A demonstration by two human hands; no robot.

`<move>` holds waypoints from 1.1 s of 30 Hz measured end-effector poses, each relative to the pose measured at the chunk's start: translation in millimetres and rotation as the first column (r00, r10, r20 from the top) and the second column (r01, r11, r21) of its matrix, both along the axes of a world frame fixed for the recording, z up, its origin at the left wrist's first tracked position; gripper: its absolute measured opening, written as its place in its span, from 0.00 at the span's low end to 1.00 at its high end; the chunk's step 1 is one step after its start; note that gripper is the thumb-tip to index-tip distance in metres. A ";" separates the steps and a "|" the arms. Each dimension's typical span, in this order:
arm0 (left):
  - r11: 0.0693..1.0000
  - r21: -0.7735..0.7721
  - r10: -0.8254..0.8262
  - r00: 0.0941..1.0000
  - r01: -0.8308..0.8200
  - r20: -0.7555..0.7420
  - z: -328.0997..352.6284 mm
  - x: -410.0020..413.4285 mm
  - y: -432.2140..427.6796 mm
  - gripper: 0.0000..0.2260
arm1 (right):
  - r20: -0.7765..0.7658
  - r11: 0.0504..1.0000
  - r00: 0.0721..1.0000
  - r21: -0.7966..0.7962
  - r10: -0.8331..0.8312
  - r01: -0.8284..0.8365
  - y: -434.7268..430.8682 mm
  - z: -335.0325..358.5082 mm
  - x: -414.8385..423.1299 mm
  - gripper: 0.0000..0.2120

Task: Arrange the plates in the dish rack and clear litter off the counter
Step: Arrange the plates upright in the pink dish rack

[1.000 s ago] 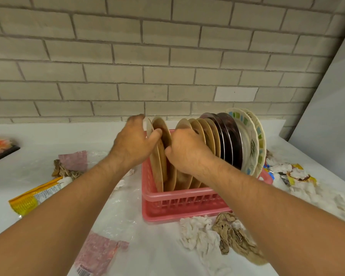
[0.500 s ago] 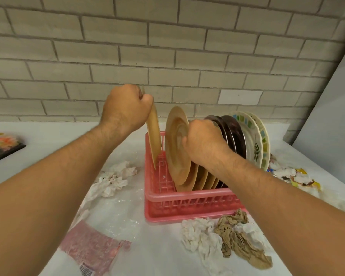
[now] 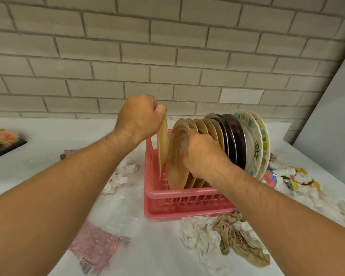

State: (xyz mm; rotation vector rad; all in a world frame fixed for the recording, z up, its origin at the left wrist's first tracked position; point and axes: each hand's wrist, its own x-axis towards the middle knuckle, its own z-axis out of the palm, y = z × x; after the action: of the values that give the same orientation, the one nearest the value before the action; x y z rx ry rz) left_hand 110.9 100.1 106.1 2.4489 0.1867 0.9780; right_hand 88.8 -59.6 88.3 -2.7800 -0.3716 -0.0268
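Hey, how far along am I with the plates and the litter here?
Mostly done: tan plates, dark plates and patterned plates stand upright in the rack. In hand: the left hand grips the end plate at the rack's left end; the right hand holds the next plate by its rim. Left: all the litter, tissues, brown paper and wrappers, lies on the counter.

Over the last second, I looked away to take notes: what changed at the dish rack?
The left hand lifted one tan plate out of the row and leftward, gripping its top rim at the left end of the rack. The right hand stayed on the remaining tan plates; the dark plates kept their places.
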 end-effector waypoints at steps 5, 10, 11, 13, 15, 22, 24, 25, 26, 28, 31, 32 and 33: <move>0.999 0.044 -0.012 1.000 0.013 -0.023 -13.4 2.5 -10.2 0.14 | 0.033 0.998 0.999 0.061 0.033 -0.035 -6.9 5.6 1.2 0.23; 0.998 0.066 0.012 0.996 -0.006 -0.091 -29.5 5.4 -17.3 0.13 | 0.175 0.984 0.981 0.142 0.078 -0.104 -12.2 13.9 -4.0 0.18; 0.998 0.066 0.016 0.994 -0.009 -0.110 -33.1 5.7 -18.1 0.13 | 0.175 0.982 0.981 0.152 0.082 -0.109 -12.5 14.0 -5.6 0.17; 0.998 0.064 0.024 0.989 -0.014 -0.146 -39.3 5.9 -20.6 0.13 | 0.153 0.979 0.984 0.165 0.095 -0.121 -13.4 12.4 -7.9 0.16; 0.998 0.058 0.024 0.986 -0.014 -0.165 -41.5 5.8 -24.4 0.13 | 0.127 0.980 0.986 0.155 0.105 -0.125 -14.7 9.8 -9.0 0.16; 0.985 -0.149 -0.121 0.964 0.087 -0.237 -38.1 6.7 -42.7 0.15 | 0.112 0.979 0.990 0.175 0.089 -0.107 -24.1 6.2 -10.0 0.15; 0.973 -0.202 -0.161 0.953 0.110 -0.255 -38.5 7.0 -46.8 0.18 | 0.117 0.979 0.990 0.176 0.082 -0.102 -28.2 7.8 -9.7 0.13; 0.970 -0.211 -0.175 0.949 0.120 -0.264 -38.6 6.9 -47.9 0.19 | 0.118 0.979 0.990 0.178 0.075 -0.096 -30.2 8.0 -9.7 0.12; 0.968 -0.216 -0.187 0.944 0.130 -0.272 -38.7 6.5 -48.5 0.19 | 0.115 0.979 0.991 0.183 0.069 -0.089 -32.1 7.5 -9.7 0.10; 0.959 -0.244 -0.215 0.935 0.146 -0.283 -40.0 5.1 -47.9 0.18 | 0.108 0.977 0.992 0.198 0.062 -0.083 -35.7 5.4 -9.9 0.07; 0.949 -0.279 -0.229 0.932 0.149 -0.280 -43.8 0.6 -45.8 0.17 | 0.124 0.974 0.991 0.213 0.058 -0.083 -41.4 1.7 -9.2 0.05; 0.950 -0.272 -0.227 0.933 0.150 -0.278 -45.6 -1.4 -45.6 0.17 | 0.130 0.972 0.990 0.217 0.059 -0.086 -43.0 0.7 -8.7 0.06; 0.953 -0.262 -0.226 0.934 0.153 -0.277 -47.1 -3.3 -45.7 0.17 | 0.130 0.971 0.990 0.224 0.061 -0.089 -44.4 -0.1 -8.1 0.06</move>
State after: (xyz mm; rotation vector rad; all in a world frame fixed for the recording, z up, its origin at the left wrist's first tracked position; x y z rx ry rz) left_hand 107.6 54.4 59.0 2.3296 0.1545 0.4605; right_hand 80.7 -104.0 88.3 -2.5404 -0.4728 -0.2099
